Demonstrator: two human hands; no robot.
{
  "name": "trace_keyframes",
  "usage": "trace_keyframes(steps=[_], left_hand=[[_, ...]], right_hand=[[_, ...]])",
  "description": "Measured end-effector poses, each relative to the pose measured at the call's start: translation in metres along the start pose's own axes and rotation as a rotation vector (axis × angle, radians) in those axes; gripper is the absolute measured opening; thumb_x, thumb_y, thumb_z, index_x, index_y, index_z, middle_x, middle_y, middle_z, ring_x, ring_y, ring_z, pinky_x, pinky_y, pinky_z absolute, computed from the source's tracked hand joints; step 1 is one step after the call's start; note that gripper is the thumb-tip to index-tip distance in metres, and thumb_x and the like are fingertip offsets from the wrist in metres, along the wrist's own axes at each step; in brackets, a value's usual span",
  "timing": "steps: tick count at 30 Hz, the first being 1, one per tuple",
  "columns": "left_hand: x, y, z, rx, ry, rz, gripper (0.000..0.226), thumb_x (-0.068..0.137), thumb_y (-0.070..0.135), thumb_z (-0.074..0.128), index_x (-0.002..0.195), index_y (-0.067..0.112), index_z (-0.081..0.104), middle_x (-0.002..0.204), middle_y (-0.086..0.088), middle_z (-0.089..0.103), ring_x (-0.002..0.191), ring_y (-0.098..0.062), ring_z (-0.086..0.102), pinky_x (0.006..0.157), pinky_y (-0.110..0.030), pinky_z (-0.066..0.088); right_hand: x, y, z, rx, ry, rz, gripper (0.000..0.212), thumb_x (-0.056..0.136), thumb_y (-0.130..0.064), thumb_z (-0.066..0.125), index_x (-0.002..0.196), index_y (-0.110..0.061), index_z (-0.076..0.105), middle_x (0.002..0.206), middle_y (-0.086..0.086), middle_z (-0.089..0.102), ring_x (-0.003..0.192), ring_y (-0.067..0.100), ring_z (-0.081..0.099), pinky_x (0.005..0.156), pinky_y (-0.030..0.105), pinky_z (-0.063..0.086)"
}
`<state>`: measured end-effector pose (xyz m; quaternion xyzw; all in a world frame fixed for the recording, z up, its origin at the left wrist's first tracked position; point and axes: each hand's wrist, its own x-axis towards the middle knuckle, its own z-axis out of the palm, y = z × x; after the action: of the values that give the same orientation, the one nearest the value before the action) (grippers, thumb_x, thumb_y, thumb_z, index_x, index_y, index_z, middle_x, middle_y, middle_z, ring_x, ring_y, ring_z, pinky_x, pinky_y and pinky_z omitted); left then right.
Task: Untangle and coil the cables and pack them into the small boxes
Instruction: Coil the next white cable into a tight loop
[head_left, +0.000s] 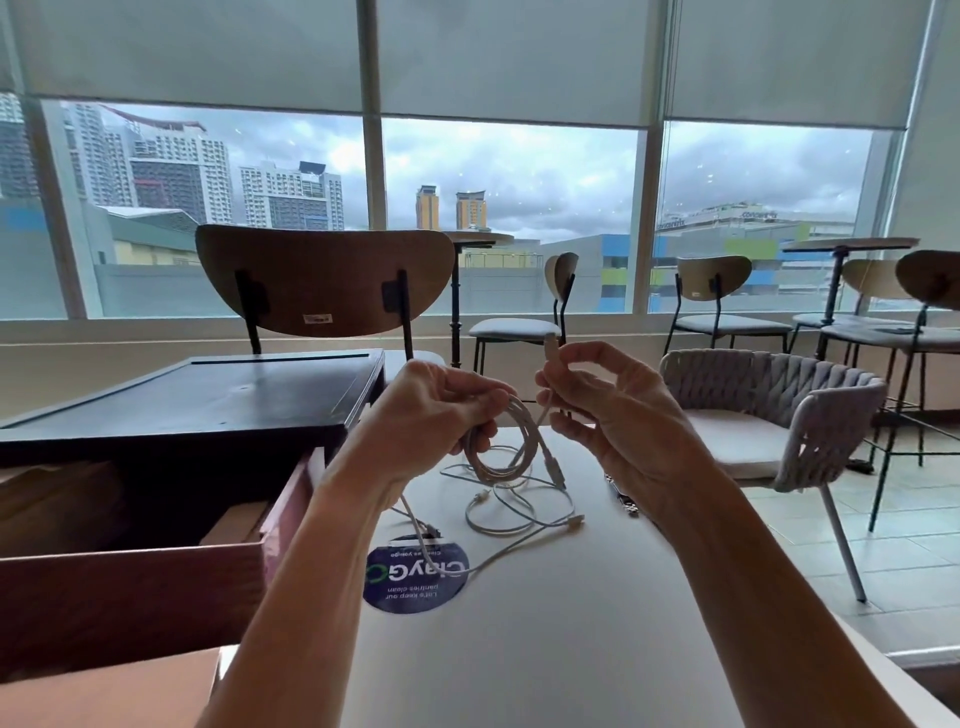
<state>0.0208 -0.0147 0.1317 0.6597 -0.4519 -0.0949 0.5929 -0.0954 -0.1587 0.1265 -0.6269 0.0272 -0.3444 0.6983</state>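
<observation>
Currently we hold both hands raised above the white table (545, 649), close together but not touching. Our left hand (436, 410) has its fingers curled round a coiled white cable (501, 460); the loops hang below the fist, clear of the tabletop. Our right hand (618, 415) pinches the free end of the same cable between thumb and forefinger, with the connector (549, 349) pointing up above the fingertips. The other fingers of that hand are loosely bent and hold nothing. A short run of cable bridges the gap between the two hands. Below the coil, a tangle of loose white cables (519, 512) lies on the table, several loops overlapping. One strand runs toward us across a round dark-blue sticker (415, 579) with white lettering. Just right of the tangle, partly hidden by our right wrist, lies a small metallic item (621, 500); we cannot tell what it is. At the left stands a large reddish-brown wooden box (130, 597), its far part covered by a dark flat panel (182, 400). Inside it we see brown cardboard (234, 525), possibly small boxes, though we cannot confirm this. Behind the table stands a wooden-backed chair (322, 280), and to the right a grey woven armchair (769, 395).
</observation>
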Motion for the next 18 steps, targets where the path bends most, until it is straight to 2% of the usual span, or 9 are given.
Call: trace_keyframes(steps=[4,9,12,15,18], left_hand=[[0.0,0.002,0.001,-0.029,0.019,0.002,0.013,0.091,0.009,0.066,0.097,0.011,0.077,0.065,-0.007,0.067,0.051,-0.007,0.057,0.048,-0.015,0.042],[-0.002,0.001,-0.001,-0.068,-0.003,-0.011,0.016,0.093,0.009,0.064,0.096,0.015,0.078,0.064,-0.003,0.067,0.054,-0.007,0.057,0.053,-0.016,0.044],[0.0,-0.001,0.0,-0.091,0.1,-0.011,0.013,0.093,0.007,0.064,0.095,0.009,0.077,0.064,-0.005,0.065,0.052,-0.008,0.056,0.053,-0.017,0.043],[0.003,-0.004,-0.001,-0.088,0.208,0.002,0.015,0.094,0.008,0.064,0.087,0.013,0.076,0.068,-0.011,0.064,0.053,-0.009,0.055,0.055,-0.02,0.043],[0.004,-0.005,-0.001,-0.152,0.272,0.025,0.017,0.095,0.005,0.062,0.087,0.011,0.076,0.069,-0.011,0.063,0.054,-0.01,0.054,0.049,-0.015,0.044]], right_hand=[[0.001,0.001,-0.002,-0.013,0.057,0.004,0.018,0.069,-0.018,0.075,0.086,-0.015,0.071,0.08,0.006,0.072,0.071,0.014,0.067,0.069,0.028,0.056],[0.006,0.01,-0.01,0.147,0.128,0.158,0.006,0.084,-0.004,0.07,0.087,-0.007,0.067,0.073,0.009,0.066,0.065,0.015,0.062,0.062,0.026,0.053],[0.007,0.007,-0.013,0.176,0.118,0.148,0.008,0.087,-0.001,0.067,0.084,-0.008,0.067,0.074,0.01,0.067,0.067,0.017,0.065,0.066,0.028,0.054],[0.005,-0.001,-0.017,0.185,0.047,0.075,0.007,0.085,-0.003,0.069,0.086,-0.01,0.068,0.077,0.01,0.069,0.073,0.018,0.067,0.073,0.03,0.055],[0.004,-0.003,-0.019,0.106,0.006,0.083,0.01,0.079,-0.006,0.072,0.087,-0.011,0.071,0.079,0.009,0.07,0.074,0.016,0.067,0.077,0.03,0.055]])
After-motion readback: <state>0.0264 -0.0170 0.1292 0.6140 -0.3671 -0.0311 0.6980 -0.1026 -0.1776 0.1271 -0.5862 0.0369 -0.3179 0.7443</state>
